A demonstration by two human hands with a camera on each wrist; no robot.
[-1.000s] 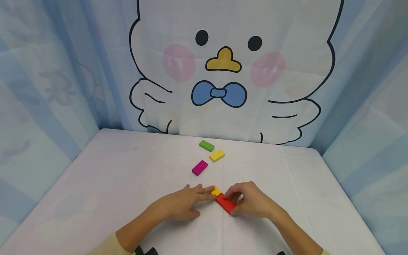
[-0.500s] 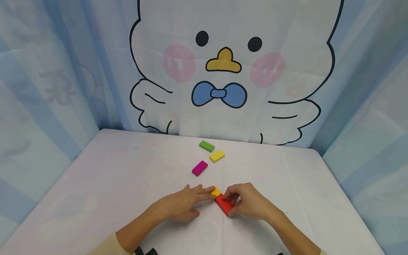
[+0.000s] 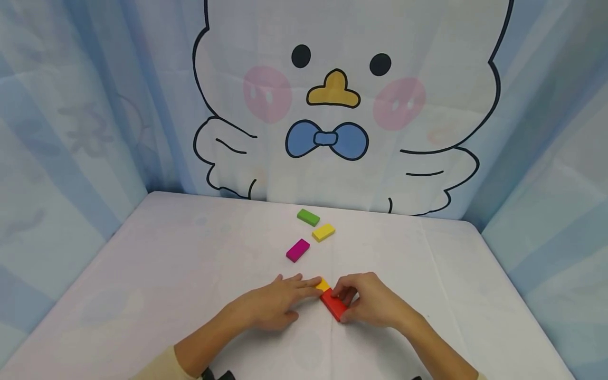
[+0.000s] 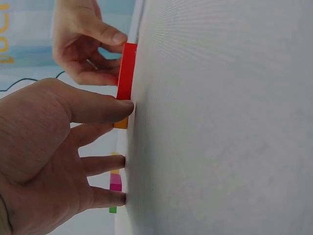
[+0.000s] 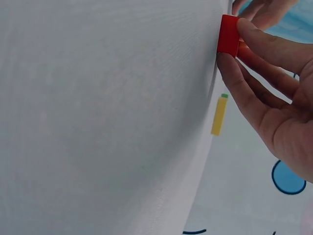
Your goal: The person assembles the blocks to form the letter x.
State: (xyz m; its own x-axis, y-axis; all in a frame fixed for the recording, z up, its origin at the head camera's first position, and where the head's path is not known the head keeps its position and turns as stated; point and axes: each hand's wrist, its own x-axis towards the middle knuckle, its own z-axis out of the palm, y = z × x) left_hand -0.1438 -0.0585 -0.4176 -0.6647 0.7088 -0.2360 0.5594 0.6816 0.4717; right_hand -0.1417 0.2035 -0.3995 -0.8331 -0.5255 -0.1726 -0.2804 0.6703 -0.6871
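Note:
On the white-covered table a red block (image 3: 333,306) lies end to end with an orange-yellow block (image 3: 323,285), forming a slanted line. My right hand (image 3: 372,300) pinches the red block between thumb and fingers, which the right wrist view shows at its near end. My left hand (image 3: 274,303) lies spread out, fingers straight, with two fingertips against the orange-yellow block. That block is partly covered by these fingers. In the left wrist view, the left thumb overlaps the spot where the two blocks meet.
Farther back on the table lie a magenta block (image 3: 297,250), a yellow block (image 3: 323,233) and a green block (image 3: 308,217), apart from each other. Behind the table's back edge hangs a curtain (image 3: 328,179) with a cartoon bird; blue-and-white curtains flank both sides.
Early in this second, my right hand shifted slightly left and toward me, swinging the red block's near end a little. My left hand has stayed nearly still.

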